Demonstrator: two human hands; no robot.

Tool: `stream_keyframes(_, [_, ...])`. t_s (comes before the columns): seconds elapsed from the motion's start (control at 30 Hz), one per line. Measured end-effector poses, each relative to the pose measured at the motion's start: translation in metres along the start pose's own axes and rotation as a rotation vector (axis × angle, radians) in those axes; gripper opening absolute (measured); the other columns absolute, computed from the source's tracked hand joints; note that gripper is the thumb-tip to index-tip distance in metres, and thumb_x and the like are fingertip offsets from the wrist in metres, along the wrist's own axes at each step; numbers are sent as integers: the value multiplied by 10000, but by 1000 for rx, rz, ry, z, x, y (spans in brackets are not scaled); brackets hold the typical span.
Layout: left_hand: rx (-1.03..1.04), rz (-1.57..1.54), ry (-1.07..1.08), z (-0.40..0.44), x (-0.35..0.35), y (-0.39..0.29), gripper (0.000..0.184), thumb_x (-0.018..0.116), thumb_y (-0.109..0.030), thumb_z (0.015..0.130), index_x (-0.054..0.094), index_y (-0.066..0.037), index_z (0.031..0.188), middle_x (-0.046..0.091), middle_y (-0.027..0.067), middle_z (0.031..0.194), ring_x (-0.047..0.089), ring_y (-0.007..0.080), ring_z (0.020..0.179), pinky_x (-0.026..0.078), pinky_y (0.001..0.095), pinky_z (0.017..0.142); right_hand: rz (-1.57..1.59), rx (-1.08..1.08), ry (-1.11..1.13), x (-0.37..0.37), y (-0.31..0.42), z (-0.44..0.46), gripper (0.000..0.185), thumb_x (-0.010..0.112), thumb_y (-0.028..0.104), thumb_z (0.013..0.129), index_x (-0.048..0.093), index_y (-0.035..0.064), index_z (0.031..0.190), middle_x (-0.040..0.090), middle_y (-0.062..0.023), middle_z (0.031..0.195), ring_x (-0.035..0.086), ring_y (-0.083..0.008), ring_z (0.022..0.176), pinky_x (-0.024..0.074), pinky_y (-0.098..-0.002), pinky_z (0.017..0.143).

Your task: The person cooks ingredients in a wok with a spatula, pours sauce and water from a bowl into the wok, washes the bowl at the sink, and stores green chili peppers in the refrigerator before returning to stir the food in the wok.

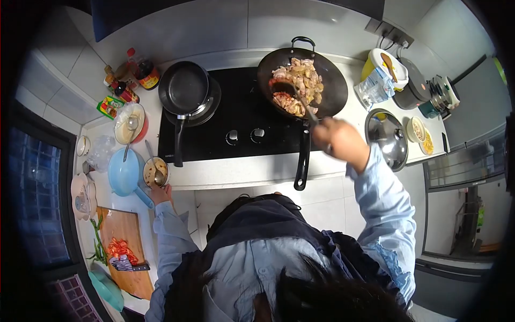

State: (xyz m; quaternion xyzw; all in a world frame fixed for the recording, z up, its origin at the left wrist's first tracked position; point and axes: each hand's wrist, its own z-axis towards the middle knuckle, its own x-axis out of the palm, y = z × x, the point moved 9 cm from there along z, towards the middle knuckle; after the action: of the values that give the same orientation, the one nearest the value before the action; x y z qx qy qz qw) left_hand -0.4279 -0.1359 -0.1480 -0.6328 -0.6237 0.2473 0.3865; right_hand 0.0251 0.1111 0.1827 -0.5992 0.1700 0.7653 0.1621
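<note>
My right hand [335, 140] is closed round the handle of a spatula [306, 104], whose blade sits among pieces of meat [306, 80] in a black wok [335, 86]. Reddish paste [282, 86] lies on the meat at the left. The wok stands on the right side of the black cooktop [236, 107], its long handle pointing toward me. My left hand [161, 194] is at the near rim of a small speckled bowl [151, 174] with a metal spoon [158, 175] in it; the fingers are partly hidden, so its grip is unclear.
A black frying pan [184, 86] rests on the left burner. Sauce bottles [145, 72], a blue strainer [124, 172] and a cutting board [123, 225] with chopped red pepper and a knife are at left. A glass lid [386, 137] and small bowl [415, 129] lie at right.
</note>
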Motion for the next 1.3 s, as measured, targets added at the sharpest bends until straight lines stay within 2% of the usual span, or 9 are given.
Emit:
stream_keyframes(0.23, [112, 223, 171, 24, -18, 18, 477, 492, -386, 845, 365, -101, 1205, 444, 73, 1005, 491, 197, 781, 451, 329, 720, 95, 43, 64, -100, 21, -15, 140, 609, 43, 673, 586, 77, 806, 529, -100, 705, 535, -294, 616, 431, -353, 515])
stream_keyframes(0.3, [-24, 30, -162, -11, -33, 28, 431, 506, -324, 829, 390, -102, 1180, 447, 47, 911, 450, 156, 705, 418, 320, 647, 105, -1, 157, -96, 27, -20, 140, 608, 46, 672, 583, 76, 806, 533, -99, 710, 536, -293, 621, 432, -351, 517])
stream_keyframes(0.4, [92, 67, -158, -33, -32, 37, 366, 504, -223, 803, 421, -94, 1135, 451, 15, 834, 439, 132, 700, 401, 321, 622, 79, -38, 140, -69, 22, -15, 139, 608, 45, 665, 577, 72, 798, 531, -100, 706, 536, -291, 626, 433, -350, 515])
stream_keyframes(0.57, [312, 124, -125, -61, -10, 52, 350, 489, -153, 780, 438, -93, 1120, 458, -3, 794, 426, 105, 691, 376, 291, 593, 229, 92, -229, -55, -65, -1, 116, 613, 62, 706, 576, 48, 815, 551, -82, 691, 561, -206, 613, 446, -300, 531])
stream_keyframes(0.73, [352, 280, 377, -146, 77, 54, 360, 465, -117, 802, 428, -102, 1160, 482, 13, 850, 451, 93, 671, 394, 232, 592, 597, 785, -562, -105, -195, -57, 116, 563, 123, 811, 563, 8, 820, 545, -37, 615, 544, -120, 511, 453, -231, 475])
stream_keyframes(0.87, [-33, 584, 955, -257, 179, 106, 341, 497, -137, 838, 423, -77, 1166, 492, 33, 902, 503, 105, 760, 422, 238, 659, 622, 989, -594, -113, -250, -74, 161, 580, 150, 786, 543, -3, 816, 527, -60, 595, 551, -138, 472, 442, -247, 429])
stream_keyframes(1.0, [168, 648, 1471, -339, 244, 158, 340, 481, -233, 881, 422, -65, 1171, 516, 37, 910, 522, 131, 818, 424, 239, 727, 691, 1088, -736, -62, -308, -84, 150, 570, 161, 797, 531, 22, 835, 532, -40, 596, 545, -136, 487, 446, -243, 429])
stream_keyframes(1.17, [11, 744, 1473, -373, 280, 183, 314, 428, -246, 908, 421, -80, 1174, 530, 43, 832, 531, 145, 772, 439, 260, 691, 1147, 1041, -921, 21, -322, -80, 121, 553, 146, 794, 521, 31, 779, 568, -84, 669, 581, -171, 504, 483, -269, 487])
stream_keyframes(1.3, [-463, 590, 1345, -384, 274, 192, 298, 383, -277, 925, 439, -89, 1149, 528, 48, 755, 525, 154, 673, 450, 280, 629, 1052, 681, -689, 10, -266, -49, 88, 572, 104, 767, 525, 33, 788, 575, -67, 691, 597, -170, 594, 482, -276, 552])
